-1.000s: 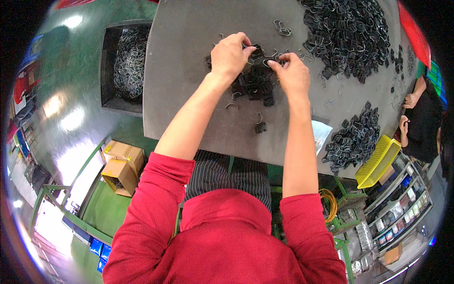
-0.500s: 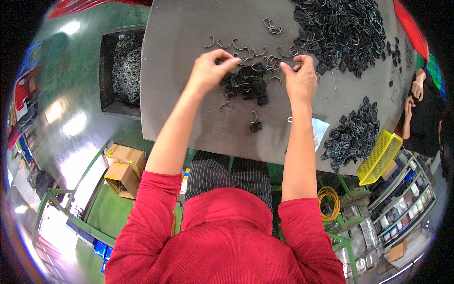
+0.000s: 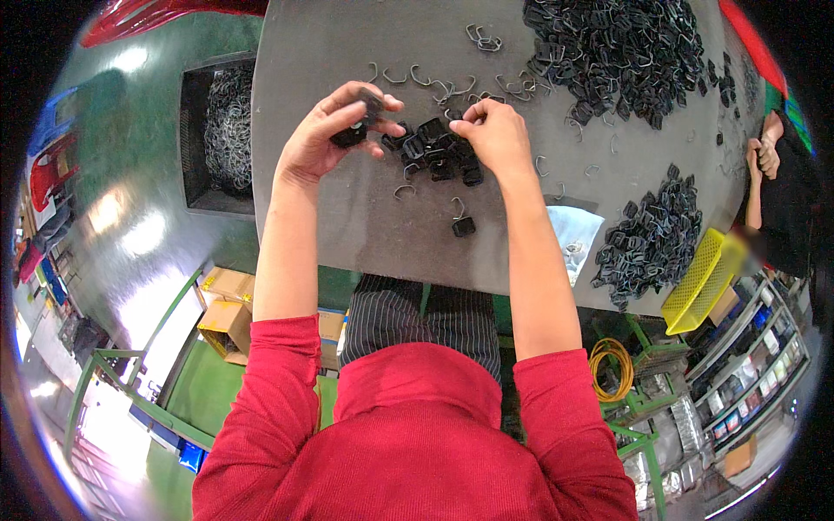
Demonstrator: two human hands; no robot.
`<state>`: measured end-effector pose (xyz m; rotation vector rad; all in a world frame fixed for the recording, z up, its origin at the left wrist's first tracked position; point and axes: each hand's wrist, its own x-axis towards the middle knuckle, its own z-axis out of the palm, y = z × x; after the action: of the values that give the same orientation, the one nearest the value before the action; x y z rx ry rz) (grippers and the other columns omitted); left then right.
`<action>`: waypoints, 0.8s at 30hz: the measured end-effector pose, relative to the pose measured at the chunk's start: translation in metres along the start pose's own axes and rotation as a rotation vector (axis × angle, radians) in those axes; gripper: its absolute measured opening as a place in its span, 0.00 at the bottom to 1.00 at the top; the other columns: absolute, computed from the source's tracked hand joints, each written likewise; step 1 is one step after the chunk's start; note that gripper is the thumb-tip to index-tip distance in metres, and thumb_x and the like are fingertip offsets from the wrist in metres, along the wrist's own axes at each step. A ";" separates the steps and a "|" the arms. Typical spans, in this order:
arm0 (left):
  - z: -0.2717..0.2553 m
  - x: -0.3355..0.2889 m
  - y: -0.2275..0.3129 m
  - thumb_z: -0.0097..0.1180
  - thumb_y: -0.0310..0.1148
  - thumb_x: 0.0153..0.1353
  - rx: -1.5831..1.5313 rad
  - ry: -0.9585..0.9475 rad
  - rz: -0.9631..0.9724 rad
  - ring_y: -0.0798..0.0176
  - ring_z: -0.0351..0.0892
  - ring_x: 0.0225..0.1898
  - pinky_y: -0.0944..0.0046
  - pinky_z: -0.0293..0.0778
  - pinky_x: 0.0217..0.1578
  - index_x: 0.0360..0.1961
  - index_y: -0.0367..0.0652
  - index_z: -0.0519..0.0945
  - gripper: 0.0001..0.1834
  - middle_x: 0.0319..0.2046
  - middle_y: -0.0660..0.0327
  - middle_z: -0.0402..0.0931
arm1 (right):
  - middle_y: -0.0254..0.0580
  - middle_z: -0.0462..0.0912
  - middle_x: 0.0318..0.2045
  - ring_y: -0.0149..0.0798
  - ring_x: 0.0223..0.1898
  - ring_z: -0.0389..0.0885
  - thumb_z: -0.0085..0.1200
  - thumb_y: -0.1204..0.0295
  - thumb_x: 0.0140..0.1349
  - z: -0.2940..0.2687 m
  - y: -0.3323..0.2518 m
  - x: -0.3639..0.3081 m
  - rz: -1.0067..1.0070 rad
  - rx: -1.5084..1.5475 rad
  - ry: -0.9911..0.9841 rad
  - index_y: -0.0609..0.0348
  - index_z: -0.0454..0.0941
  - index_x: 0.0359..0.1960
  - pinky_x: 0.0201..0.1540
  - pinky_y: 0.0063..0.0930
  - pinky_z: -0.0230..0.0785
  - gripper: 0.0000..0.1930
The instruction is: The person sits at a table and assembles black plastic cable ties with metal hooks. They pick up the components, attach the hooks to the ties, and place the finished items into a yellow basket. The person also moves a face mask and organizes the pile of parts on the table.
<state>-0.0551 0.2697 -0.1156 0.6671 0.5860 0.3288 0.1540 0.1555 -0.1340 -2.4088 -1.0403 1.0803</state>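
Observation:
My left hand is raised over the left part of the grey table. Its fingers curl around a few small black plastic pieces, blurred by motion. Thumb and fingertips of my right hand pinch together, with a bent wire hook showing at their tips. Between and below the hands lies a small heap of black plastic pieces. Loose wire hooks are scattered beyond it. Closer to me, one black piece lies with a hook attached.
A large pile of black pieces with hooks covers the far right; a smaller pile lies near right. Beside it are a clear bag and a yellow basket. A black crate of hooks stands left. Another person's hands show right.
My left hand has moved left, away from the small heap, with black pieces now visible in it. My right hand has shifted left from the loose hooks to the heap, its fingers now closed.

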 end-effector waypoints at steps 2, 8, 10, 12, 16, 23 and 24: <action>-0.010 -0.006 -0.005 0.53 0.41 0.60 -0.088 0.025 0.040 0.56 0.79 0.42 0.65 0.80 0.30 0.43 0.38 0.74 0.18 0.45 0.50 0.73 | 0.38 0.80 0.22 0.31 0.26 0.78 0.65 0.66 0.44 -0.003 0.013 0.003 -0.061 0.146 -0.027 0.60 0.79 0.31 0.31 0.26 0.68 0.14; -0.014 -0.007 -0.025 0.51 0.43 0.62 0.352 0.379 -0.094 0.68 0.76 0.29 0.73 0.70 0.20 0.38 0.41 0.79 0.15 0.29 0.63 0.77 | 0.40 0.82 0.25 0.32 0.28 0.79 0.65 0.71 0.43 -0.028 0.029 -0.011 0.040 0.363 0.013 0.63 0.79 0.34 0.34 0.25 0.69 0.15; 0.002 -0.008 -0.026 0.51 0.43 0.62 0.576 0.458 -0.112 0.72 0.72 0.25 0.73 0.68 0.20 0.38 0.43 0.79 0.14 0.24 0.66 0.75 | 0.31 0.80 0.25 0.25 0.25 0.74 0.64 0.72 0.46 -0.031 0.041 -0.012 -0.005 0.343 0.080 0.61 0.79 0.37 0.28 0.19 0.64 0.15; 0.007 -0.009 -0.032 0.49 0.41 0.63 0.943 0.549 -0.073 0.65 0.76 0.24 0.64 0.71 0.25 0.39 0.44 0.76 0.12 0.24 0.61 0.77 | 0.31 0.80 0.26 0.24 0.25 0.74 0.65 0.72 0.46 -0.037 0.045 -0.020 0.049 0.401 0.038 0.60 0.79 0.38 0.28 0.18 0.63 0.16; 0.023 -0.008 -0.046 0.47 0.36 0.63 1.412 0.564 0.043 0.41 0.78 0.37 0.47 0.71 0.35 0.43 0.45 0.68 0.11 0.31 0.47 0.78 | 0.29 0.79 0.25 0.19 0.22 0.67 0.66 0.71 0.45 -0.033 0.059 -0.026 0.078 0.482 0.013 0.58 0.78 0.40 0.22 0.14 0.56 0.17; 0.036 0.006 -0.065 0.44 0.27 0.57 1.705 0.502 -0.194 0.43 0.79 0.34 0.48 0.75 0.32 0.42 0.39 0.63 0.11 0.31 0.46 0.78 | 0.35 0.77 0.30 0.28 0.25 0.74 0.61 0.73 0.52 -0.045 0.054 -0.045 0.065 1.469 -0.311 0.61 0.75 0.41 0.21 0.14 0.59 0.15; 0.037 0.008 -0.062 0.44 0.27 0.57 1.706 0.465 -0.196 0.43 0.79 0.34 0.48 0.75 0.32 0.41 0.39 0.63 0.11 0.31 0.46 0.78 | 0.35 0.76 0.31 0.28 0.24 0.73 0.59 0.73 0.53 -0.047 0.052 -0.047 0.021 1.678 -0.335 0.62 0.75 0.41 0.20 0.12 0.58 0.13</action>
<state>-0.0201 0.2097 -0.1368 2.1713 1.3529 -0.3258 0.1927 0.0866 -0.1052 -0.8716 0.0592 1.4473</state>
